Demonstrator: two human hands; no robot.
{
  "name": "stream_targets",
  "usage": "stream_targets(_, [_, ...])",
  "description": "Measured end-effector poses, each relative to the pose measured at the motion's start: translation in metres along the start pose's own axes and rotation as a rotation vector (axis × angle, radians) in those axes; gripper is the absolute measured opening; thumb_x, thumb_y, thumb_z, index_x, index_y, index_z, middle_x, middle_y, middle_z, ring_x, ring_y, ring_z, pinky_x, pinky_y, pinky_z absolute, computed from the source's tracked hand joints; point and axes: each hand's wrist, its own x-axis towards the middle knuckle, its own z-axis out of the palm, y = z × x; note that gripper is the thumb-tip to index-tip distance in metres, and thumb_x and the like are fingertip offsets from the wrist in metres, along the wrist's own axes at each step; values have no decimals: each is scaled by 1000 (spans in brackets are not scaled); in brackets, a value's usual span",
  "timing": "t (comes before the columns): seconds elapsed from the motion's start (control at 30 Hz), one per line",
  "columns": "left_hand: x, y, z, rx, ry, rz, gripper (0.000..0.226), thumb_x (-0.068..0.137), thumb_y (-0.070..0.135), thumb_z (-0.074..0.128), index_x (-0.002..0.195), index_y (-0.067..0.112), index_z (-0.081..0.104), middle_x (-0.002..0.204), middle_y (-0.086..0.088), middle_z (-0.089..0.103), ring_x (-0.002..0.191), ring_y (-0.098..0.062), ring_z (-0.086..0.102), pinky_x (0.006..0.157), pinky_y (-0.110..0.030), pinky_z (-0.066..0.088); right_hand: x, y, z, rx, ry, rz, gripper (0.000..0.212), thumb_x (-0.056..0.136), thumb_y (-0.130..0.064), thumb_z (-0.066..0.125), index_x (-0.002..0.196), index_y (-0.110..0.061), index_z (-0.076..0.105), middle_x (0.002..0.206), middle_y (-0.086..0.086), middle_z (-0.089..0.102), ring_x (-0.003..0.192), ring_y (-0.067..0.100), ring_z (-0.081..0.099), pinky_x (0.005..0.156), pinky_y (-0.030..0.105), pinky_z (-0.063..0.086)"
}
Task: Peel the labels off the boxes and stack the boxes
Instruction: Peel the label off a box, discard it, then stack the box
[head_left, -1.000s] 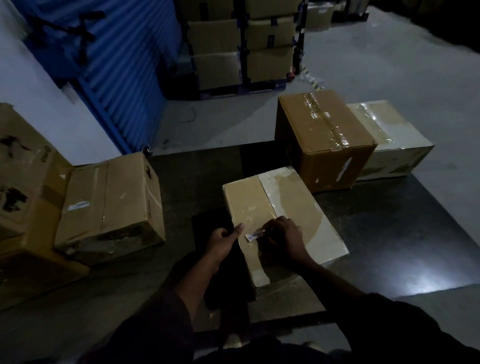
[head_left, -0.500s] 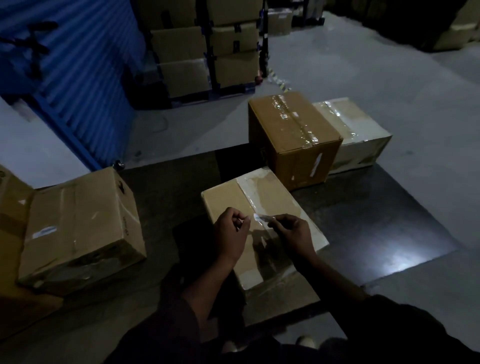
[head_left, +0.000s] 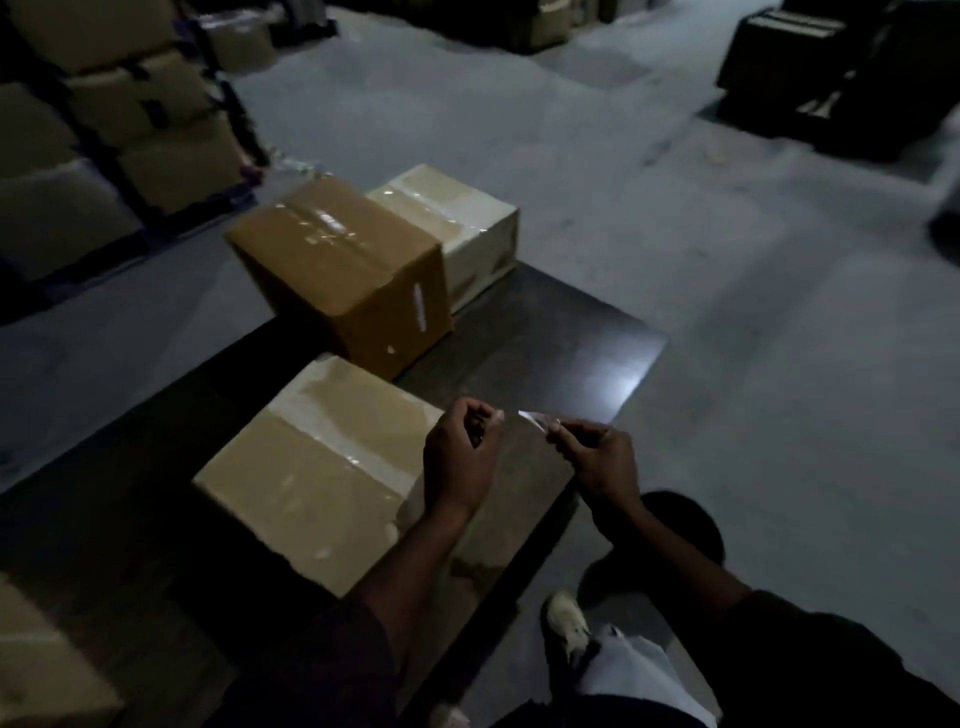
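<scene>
Head view: a peeled label (head_left: 537, 419), thin, limp and likely sticky, is pinched at one end by the right hand (head_left: 597, 460); the left hand (head_left: 460, 457) is curled, seemingly empty. Beyond, the near box (head_left: 317, 467) looks stiff, best gripped by its sides.

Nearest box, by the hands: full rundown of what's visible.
The near box is plain tan cardboard, closed, with a broad strip of glossy clear tape across its top. It lies flat on the dark platform, one corner towards the brown box; whether they touch is unclear. No label shows on its visible faces. The left hand hangs in front of its right edge; contact cannot be told. Neither hand grips it.
</scene>
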Motion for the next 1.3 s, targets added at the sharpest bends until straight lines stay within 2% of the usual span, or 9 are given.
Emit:
stream_targets(0.2, [-18, 24, 90, -16, -264, 5, 13, 86, 34, 67, 85, 22, 62, 72, 7, 66, 65, -6, 60, 63, -26, 48, 9, 60, -86, -7, 253, 151, 8, 80, -14, 76, 76, -20, 73, 70, 5, 73, 60, 11, 64, 62, 29, 50])
stream_targets(0.33, [-30, 31, 165, 77, -450, -40, 15, 86, 35, 65, 86, 21, 61, 73, 5, 67, 65, -12, 62, 65, -30, 51, 26, 107, -143, -140, 387, 317, 11, 80, -19, 77, 80, -9, 71, 70, 2, 69, 55, -5, 59, 55, 12, 43])
stream_targets(0.4, [-34, 34, 203, 99, -516, -74, 13, 87, 32, 66, 86, 20, 62, 73, 5, 65, 65, -11, 59, 65, -30, 51, 34, 132, -168, -191, 417, 396, 15, 80, -24, 77, 80, -10, 74, 74, 3, 71, 63, 5, 61, 59, 20, 42])
stream_targets(0.53, [-42, 34, 292, 182, -621, -156, 14, 87, 31, 66, 83, 19, 59, 77, 1, 67, 74, -17, 64, 66, -28, 48, 62, 196, -211, -221, 395, 539, 12, 81, -23, 75, 81, -11, 74, 78, 2, 71, 73, 15, 64, 66, 25, 45])
stream_targets(0.67, [-49, 5, 379, 223, -680, -239, 14, 87, 31, 65, 79, 25, 54, 71, 7, 60, 75, -17, 63, 65, -27, 47, 88, 267, -238, -278, 469, 662, 7, 79, -24, 75, 77, -17, 76, 78, 3, 74, 76, 21, 69, 71, 32, 54])
stream_targets(0.77, [-56, -35, 437, 245, -705, -305, 12, 85, 34, 63, 78, 28, 56, 71, 6, 62, 74, -17, 64, 70, -36, 54, 106, 324, -248, -326, 467, 709, 6, 79, -22, 75, 79, -17, 77, 81, 6, 75, 78, 24, 69, 72, 31, 53])
stream_targets(0.87, [-61, -76, 487, 287, -725, -355, 11, 86, 33, 63, 79, 28, 57, 71, 6, 62, 75, -17, 63, 70, -34, 53, 122, 387, -250, -364, 477, 759, 13, 78, -20, 76, 89, -13, 77, 89, 8, 75, 86, 27, 69, 74, 28, 48])
stream_targets(1.1, [-60, -147, 566, 336, -753, -400, 10, 89, 31, 62, 88, 21, 63, 79, 3, 63, 84, -21, 64, 73, -31, 50, 155, 495, -241, -403, 465, 851, 7, 81, -19, 73, 83, -13, 76, 87, 10, 74, 81, 29, 67, 70, 29, 45])
stream_targets(1.3, [-61, -173, 600, 308, -738, -429, 12, 89, 27, 62, 90, 16, 65, 83, -3, 69, 83, -21, 65, 68, -27, 45, 179, 539, -233, -414, 420, 861, 12, 84, -20, 71, 92, -14, 77, 95, 10, 75, 90, 30, 68, 79, 29, 49])
